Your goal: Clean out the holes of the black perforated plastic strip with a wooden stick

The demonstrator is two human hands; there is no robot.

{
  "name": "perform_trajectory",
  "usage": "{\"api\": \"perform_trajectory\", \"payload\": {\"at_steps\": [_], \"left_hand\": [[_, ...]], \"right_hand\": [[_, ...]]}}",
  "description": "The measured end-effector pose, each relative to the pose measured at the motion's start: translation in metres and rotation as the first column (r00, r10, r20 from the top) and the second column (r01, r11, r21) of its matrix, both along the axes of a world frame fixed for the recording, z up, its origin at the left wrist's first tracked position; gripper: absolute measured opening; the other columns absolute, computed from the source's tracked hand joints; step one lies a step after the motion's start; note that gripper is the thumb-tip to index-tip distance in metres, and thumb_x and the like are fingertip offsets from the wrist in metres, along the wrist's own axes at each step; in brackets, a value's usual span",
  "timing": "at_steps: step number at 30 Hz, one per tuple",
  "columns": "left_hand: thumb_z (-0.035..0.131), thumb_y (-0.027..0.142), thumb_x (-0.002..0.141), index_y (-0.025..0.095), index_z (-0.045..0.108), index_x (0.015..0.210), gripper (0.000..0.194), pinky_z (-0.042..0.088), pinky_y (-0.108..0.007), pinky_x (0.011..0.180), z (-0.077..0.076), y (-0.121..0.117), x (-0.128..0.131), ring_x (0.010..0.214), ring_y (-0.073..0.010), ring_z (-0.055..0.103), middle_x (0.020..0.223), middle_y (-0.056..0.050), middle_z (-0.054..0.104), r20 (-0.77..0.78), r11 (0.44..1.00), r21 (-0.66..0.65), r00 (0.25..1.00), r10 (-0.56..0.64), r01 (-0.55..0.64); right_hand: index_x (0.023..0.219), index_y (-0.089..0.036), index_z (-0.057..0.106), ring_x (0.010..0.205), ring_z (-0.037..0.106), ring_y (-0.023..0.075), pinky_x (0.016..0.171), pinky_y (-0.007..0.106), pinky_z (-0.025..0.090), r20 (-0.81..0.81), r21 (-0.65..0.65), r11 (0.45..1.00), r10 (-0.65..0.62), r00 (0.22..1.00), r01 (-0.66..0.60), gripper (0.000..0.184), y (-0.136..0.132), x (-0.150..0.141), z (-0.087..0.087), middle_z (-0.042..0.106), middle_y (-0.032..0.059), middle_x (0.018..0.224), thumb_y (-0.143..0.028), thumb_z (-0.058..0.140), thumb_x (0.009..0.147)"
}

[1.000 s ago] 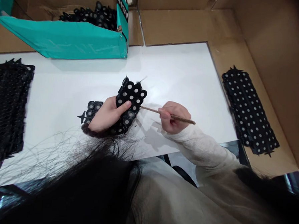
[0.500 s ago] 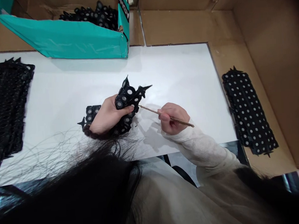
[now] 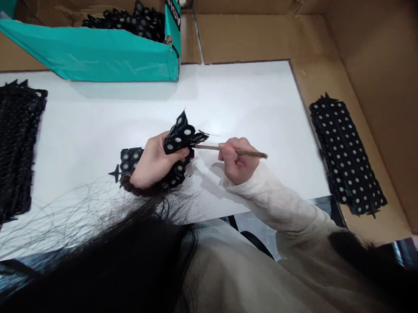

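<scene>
My left hand (image 3: 155, 160) is closed on a folded black sheet with pale round dots (image 3: 178, 140), the thumb pressing on its face. Pointed tips stick out from the sheet's upper end, and a flat dotted part (image 3: 131, 156) shows to the left of the wrist. Between the fingers and thumb of my right hand (image 3: 239, 160) is a thin brown stick (image 3: 252, 153), held like a pen. Its left tip reaches the sheet's right edge beside my left thumb; whether it goes in under the edge I cannot tell.
A teal box (image 3: 109, 54) at the back left holds a heap of small black dotted pieces (image 3: 135, 21). Stacked black dotted sheets (image 3: 10, 153) lie at far left. More dotted sheets (image 3: 347, 154) rest on cardboard at right. A white surface (image 3: 248, 98) lies beneath my hands.
My right hand has shifted slightly left and up, bringing the stick's tip against the sheet. The sheet's upper end has turned, and its pointed right flap has folded inward.
</scene>
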State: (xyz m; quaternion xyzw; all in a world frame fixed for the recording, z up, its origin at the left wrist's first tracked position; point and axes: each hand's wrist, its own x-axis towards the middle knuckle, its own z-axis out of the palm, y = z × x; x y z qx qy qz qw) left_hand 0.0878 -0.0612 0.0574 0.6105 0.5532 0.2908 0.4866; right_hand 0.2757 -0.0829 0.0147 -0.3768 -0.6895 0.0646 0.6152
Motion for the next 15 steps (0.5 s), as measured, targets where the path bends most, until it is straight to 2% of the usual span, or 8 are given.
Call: {"api": "perform_trajectory", "payload": {"at_steps": [5,8,10,15], "left_hand": [[0.07,0.03,0.069,0.015,0.064,0.082,0.021,0.053,-0.025,0.064,0.0,-0.001,0.002,0.071,-0.0176,0.065,0.077,-0.002,0.071,0.003,0.999,0.011,1.0,0.03,-0.03],[0.07,0.032,0.068,0.015,0.064,0.083,0.023,0.053,-0.026,0.066,0.001,-0.001,0.002,0.074,-0.0179,0.065,0.08,-0.003,0.071,0.004,0.998,0.012,0.998,0.064,-0.064],[0.07,0.033,0.069,0.015,0.064,0.084,0.025,0.052,-0.026,0.068,0.003,-0.002,0.001,0.076,-0.0181,0.064,0.082,-0.003,0.071,0.009,0.997,0.016,0.997,0.077,-0.077],[0.07,0.037,0.069,0.016,0.064,0.083,0.026,0.052,-0.028,0.068,0.004,-0.003,0.0,0.078,-0.0203,0.064,0.081,-0.003,0.071,0.026,0.999,-0.005,0.999,0.037,-0.037]], "right_hand": [[0.076,-0.02,0.047,0.051,0.05,0.0072,0.046,0.021,0.042,0.095,0.13,0.991,0.029,0.995,-0.041,0.014,0.0,-0.006,-0.004,0.048,-0.0053,0.057,-0.016,0.048,0.089],[0.086,-0.018,0.05,0.055,0.051,0.0086,0.049,0.023,0.041,0.277,0.214,0.972,0.037,0.96,-0.099,0.005,-0.003,-0.007,-0.002,0.052,-0.0035,0.06,-0.02,0.048,0.09],[0.091,-0.016,0.052,0.056,0.051,0.0093,0.05,0.024,0.04,0.375,0.231,0.964,0.034,0.926,-0.129,0.006,-0.005,-0.007,0.002,0.053,-0.0026,0.06,-0.021,0.048,0.091],[0.09,-0.017,0.052,0.054,0.05,0.0099,0.049,0.024,0.039,0.358,0.264,0.963,-0.053,0.932,-0.047,0.003,-0.004,-0.009,0.006,0.054,-0.0023,0.06,-0.019,0.051,0.089]]}}
